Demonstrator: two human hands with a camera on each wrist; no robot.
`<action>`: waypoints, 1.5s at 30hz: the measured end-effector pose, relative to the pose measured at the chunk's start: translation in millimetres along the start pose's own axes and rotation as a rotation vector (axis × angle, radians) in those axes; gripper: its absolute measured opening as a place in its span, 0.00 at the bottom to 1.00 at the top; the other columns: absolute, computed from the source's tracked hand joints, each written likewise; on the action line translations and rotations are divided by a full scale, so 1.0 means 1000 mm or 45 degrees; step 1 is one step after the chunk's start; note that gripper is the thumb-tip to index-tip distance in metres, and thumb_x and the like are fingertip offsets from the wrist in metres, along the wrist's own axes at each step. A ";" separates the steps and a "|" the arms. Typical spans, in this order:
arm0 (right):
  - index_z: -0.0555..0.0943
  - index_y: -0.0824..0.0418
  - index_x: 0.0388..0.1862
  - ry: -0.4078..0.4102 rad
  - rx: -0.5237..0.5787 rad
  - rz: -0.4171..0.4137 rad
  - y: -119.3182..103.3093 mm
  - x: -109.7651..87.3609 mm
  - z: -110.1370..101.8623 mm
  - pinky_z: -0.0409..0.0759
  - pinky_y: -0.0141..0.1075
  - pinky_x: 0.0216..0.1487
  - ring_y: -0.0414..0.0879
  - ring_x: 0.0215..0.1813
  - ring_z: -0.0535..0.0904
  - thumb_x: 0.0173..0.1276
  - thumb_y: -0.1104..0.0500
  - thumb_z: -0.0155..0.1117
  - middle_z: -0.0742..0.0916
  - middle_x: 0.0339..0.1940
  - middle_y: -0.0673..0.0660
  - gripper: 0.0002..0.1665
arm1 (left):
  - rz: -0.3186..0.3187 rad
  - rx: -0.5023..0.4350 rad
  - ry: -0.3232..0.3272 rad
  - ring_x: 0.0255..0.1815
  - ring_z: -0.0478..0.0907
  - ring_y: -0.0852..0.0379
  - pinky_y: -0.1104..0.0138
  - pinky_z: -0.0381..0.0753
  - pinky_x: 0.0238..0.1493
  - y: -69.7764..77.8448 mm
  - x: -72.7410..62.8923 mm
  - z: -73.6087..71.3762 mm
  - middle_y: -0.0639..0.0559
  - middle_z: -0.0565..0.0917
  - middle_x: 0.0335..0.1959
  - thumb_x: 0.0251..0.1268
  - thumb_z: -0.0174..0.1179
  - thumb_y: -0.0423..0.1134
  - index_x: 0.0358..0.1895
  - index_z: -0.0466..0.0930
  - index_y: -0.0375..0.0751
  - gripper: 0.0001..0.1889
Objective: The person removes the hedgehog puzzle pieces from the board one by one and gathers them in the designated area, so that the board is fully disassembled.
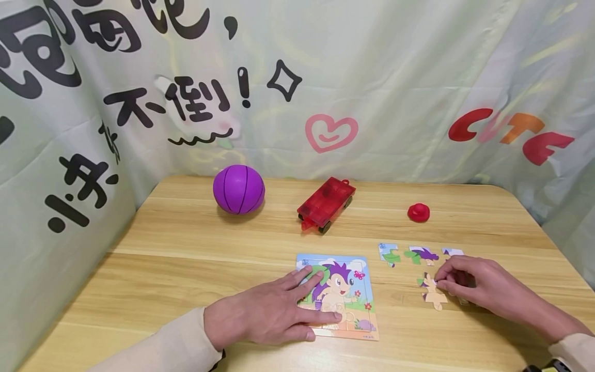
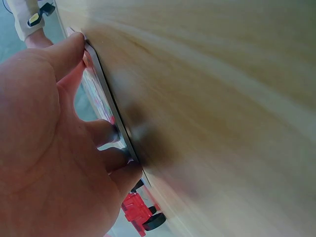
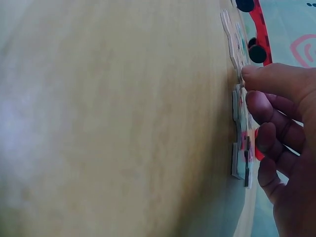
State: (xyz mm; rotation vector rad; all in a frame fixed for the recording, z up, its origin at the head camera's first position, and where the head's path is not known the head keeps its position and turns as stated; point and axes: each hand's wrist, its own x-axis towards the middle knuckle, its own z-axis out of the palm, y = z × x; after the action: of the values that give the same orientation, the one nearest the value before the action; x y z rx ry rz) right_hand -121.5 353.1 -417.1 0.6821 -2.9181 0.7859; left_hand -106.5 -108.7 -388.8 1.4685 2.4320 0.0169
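In the head view my left hand (image 1: 274,310) lies with fingers spread on a square puzzle board (image 1: 367,289) printed with a purple-haired hedgehog character. The left wrist view shows its fingers (image 2: 101,132) along the board's edge. My right hand (image 1: 483,284) is at the loose pieces, thumb and index finger pinching the right edge of a beige puzzle piece (image 1: 434,298). In the right wrist view the other fingers (image 3: 269,140) are curled beside further pieces (image 3: 241,133). A blue-and-green piece (image 1: 388,253) and a purple-haired piece (image 1: 422,254) lie above; others are partly hidden behind the hand.
Toward the back of the wooden table (image 1: 186,248) stand a purple ball (image 1: 239,189) with black lines and a red toy wagon (image 1: 327,203). A small red toy hat (image 1: 419,212) lies behind the pieces. A printed curtain (image 1: 395,93) hangs at the back and left.
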 end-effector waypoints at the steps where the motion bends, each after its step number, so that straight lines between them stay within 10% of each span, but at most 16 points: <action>1: 0.85 0.38 0.38 0.000 0.003 0.001 0.000 0.000 0.000 0.70 0.27 0.29 0.29 0.31 0.73 0.66 0.59 0.83 0.80 0.28 0.33 0.16 | 0.001 -0.001 0.002 0.94 0.42 0.40 0.51 0.52 0.91 0.000 0.000 0.000 0.40 0.47 0.92 0.91 0.39 0.61 0.86 0.54 0.82 0.27; 18: 0.85 0.37 0.38 0.058 0.008 -0.004 -0.013 0.005 0.000 0.71 0.26 0.33 0.31 0.34 0.74 0.67 0.58 0.83 0.81 0.31 0.34 0.15 | 0.005 0.040 0.017 0.93 0.43 0.39 0.51 0.53 0.91 0.000 -0.001 0.001 0.38 0.49 0.92 0.91 0.39 0.61 0.86 0.55 0.82 0.27; 33: 0.86 0.35 0.41 -0.008 0.032 -0.319 -0.090 0.050 0.029 0.80 0.32 0.43 0.26 0.39 0.77 0.73 0.56 0.78 0.83 0.36 0.27 0.12 | 0.052 0.067 0.063 0.92 0.47 0.36 0.49 0.58 0.89 -0.001 -0.007 -0.003 0.33 0.51 0.90 0.89 0.41 0.63 0.86 0.55 0.80 0.28; 45: 0.88 0.40 0.41 -0.192 0.120 -0.315 -0.141 0.082 0.065 0.81 0.35 0.48 0.30 0.38 0.79 0.79 0.51 0.73 0.84 0.35 0.30 0.04 | 0.004 -0.040 0.008 0.93 0.44 0.37 0.52 0.59 0.89 -0.012 -0.021 0.000 0.37 0.46 0.92 0.89 0.40 0.65 0.86 0.54 0.82 0.28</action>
State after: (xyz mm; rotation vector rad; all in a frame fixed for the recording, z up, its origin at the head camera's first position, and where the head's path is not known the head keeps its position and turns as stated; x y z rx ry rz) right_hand -131.0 178.9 -394.6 1.1315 -2.8584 0.8819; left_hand -107.7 -132.2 -385.2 1.4604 2.4235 0.0606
